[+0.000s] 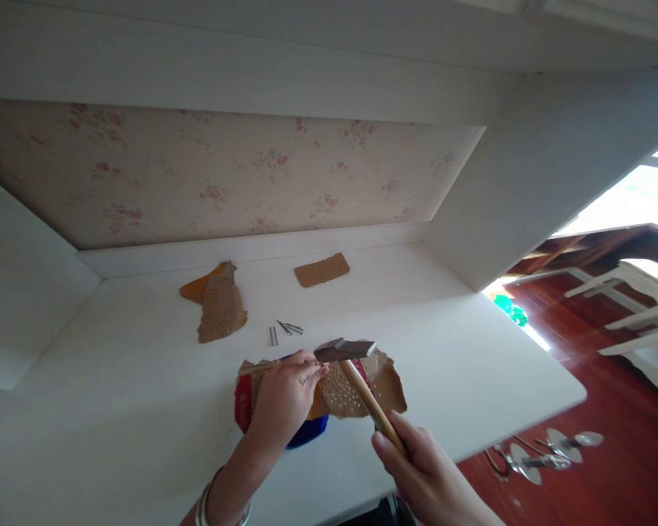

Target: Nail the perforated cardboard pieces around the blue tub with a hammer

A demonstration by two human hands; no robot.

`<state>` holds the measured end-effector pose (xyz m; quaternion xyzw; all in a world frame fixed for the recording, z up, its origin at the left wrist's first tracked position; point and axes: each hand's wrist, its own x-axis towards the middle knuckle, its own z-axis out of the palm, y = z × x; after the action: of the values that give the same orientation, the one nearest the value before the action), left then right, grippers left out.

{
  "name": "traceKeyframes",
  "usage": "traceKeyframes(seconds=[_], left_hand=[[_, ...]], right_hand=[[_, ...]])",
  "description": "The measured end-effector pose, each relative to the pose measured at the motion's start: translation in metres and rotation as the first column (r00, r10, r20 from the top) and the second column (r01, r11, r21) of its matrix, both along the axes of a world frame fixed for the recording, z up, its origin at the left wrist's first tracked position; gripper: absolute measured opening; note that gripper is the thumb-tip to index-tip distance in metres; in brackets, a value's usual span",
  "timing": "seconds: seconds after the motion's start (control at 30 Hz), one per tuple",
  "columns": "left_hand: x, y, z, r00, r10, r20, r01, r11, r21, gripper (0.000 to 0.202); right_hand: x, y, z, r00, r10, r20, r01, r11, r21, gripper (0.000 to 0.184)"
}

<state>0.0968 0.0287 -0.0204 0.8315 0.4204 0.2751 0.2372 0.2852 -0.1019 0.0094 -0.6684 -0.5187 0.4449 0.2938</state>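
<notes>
The right hand (420, 456) is wrapped around the wooden handle of a hammer (344, 351), with the thumb lying along the wood. The handle slants up and to the left, and the gray metal head is over a torn piece of brown cardboard (338, 396) full of little holes. This cardboard is near the front of the white table (460, 358), under the left hand (285, 391) and the hammer. The left hand is over its left side, and its fingers are pinched close together right by the hammer head. I cannot tell what they hold, because the tips are partly hidden. A light-colored bracelet (202, 504) is around the left wrist. The cardboard has a red part with pale letters on the left and some orange in the middle, and something blue (310, 432) pokes out from under its front edge. Just behind the left hand, a few thin nails (289, 328) lie loose on the table, two of them side by side. Farther back on the left is a torn brown scrap (222, 310) with holes, next to an orange bit (196, 289). To the right of that, near the back wall, lies a small brown strip (322, 270) with lots of holes too
</notes>
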Motion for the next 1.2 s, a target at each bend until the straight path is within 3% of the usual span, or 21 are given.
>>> traceKeyframes(seconds=[0.1, 0.33, 0.57, 1.2], left_hand=[[0.0, -0.001, 0.0, 0.999, 0.005, 0.046, -0.003, 1.0, -0.027, 0.029], [0.001, -0.001, 0.002, 0.997, 0.012, 0.071, -0.008, 0.998, -0.064, 0.025], [-0.001, -0.002, -0.002, 0.999, 0.026, -0.042, -0.027, 0.999, -0.033, 0.03], [-0.001, -0.004, -0.001, 0.995, 0.057, -0.084, -0.06, 0.998, -0.024, 0.027]], right_hand=[[-0.003, -0.001, -0.002, 0.996, -0.091, 0.015, 0.09, 0.995, 0.047, 0.052], [-0.005, -0.001, -0.004, 0.993, -0.11, -0.048, 0.11, 0.994, 0.0, 0.052], [-0.008, -0.001, -0.005, 0.997, -0.077, -0.014, 0.077, 0.997, 0.004, 0.053], [-0.007, -0.007, -0.011, 0.987, -0.088, -0.135, 0.078, 0.994, -0.08, 0.056]])
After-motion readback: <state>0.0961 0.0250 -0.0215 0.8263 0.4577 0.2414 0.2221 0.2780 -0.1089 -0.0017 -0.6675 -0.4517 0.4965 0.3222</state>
